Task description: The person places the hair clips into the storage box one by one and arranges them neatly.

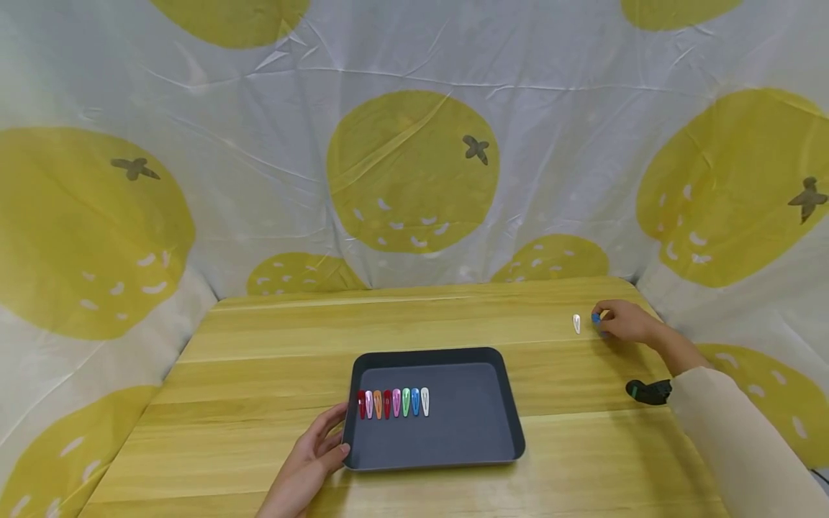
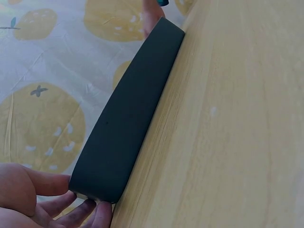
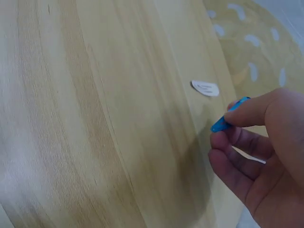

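Note:
Up over the right rear of the table, my right hand (image 1: 624,321) pinches a blue snap hair clip (image 3: 230,115) between thumb and fingertips. Just left of that hand, a white hair clip (image 1: 576,324) lies on the wood. My left hand (image 1: 314,455) grips the left side of a dark grey tray (image 1: 466,439), thumb at the rim and the other fingers along the outer wall. Inside the tray, toward its left side, a row of several hair clips (image 1: 396,403) stands side by side, in red, pink, orange, purple, green, blue and white.
The light wooden table (image 1: 259,360) runs back to a white curtain (image 1: 272,144) printed with yellow fruit, which also hangs at both sides. A black device (image 1: 648,392) with a green mark shows beside the right sleeve.

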Motion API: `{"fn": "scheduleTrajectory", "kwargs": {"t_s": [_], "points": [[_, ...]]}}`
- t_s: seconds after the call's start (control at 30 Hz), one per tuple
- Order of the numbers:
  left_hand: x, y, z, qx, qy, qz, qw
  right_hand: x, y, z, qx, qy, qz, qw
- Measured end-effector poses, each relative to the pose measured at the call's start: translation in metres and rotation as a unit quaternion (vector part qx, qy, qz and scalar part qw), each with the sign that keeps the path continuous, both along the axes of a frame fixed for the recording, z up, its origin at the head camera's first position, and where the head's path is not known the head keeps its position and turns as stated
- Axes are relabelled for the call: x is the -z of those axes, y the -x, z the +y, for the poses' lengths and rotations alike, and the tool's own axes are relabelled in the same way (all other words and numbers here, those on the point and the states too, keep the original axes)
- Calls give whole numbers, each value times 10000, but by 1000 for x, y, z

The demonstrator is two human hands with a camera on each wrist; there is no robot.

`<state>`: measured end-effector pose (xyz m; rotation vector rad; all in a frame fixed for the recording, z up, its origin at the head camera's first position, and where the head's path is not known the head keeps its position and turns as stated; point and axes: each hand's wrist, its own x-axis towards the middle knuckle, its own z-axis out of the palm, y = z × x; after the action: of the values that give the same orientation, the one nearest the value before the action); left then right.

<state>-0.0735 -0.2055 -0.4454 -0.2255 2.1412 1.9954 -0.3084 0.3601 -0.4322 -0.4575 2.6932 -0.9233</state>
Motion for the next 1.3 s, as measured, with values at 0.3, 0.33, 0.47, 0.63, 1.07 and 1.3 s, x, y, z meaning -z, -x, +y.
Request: {"fn": "scheduleTrajectory", "kwargs": {"t_s": [0.3,0.33,0.47,0.63,1.07,1.3], "points": [[0,-1,-1,38,-25,38,10000,-7,3,-23,-56,116,-118,9998],[0,-1,-1,38,-27,35,10000,-8,4,-25,-87,179,-137,9997],[0,-1,-1,11,-14,2,10000,-9,3,-33,-199,479,-278,9983],[1,0,0,-75,1,-57,10000,-10,4,-44,-376,795,-484,9949],[0,1,0,-86,52,-85,9999,-11,5,-62,-676,784,-597,9928],[0,1,0,-100,49,-100,9999,-13,5,-73,-1023,828,-579,9896]]}}
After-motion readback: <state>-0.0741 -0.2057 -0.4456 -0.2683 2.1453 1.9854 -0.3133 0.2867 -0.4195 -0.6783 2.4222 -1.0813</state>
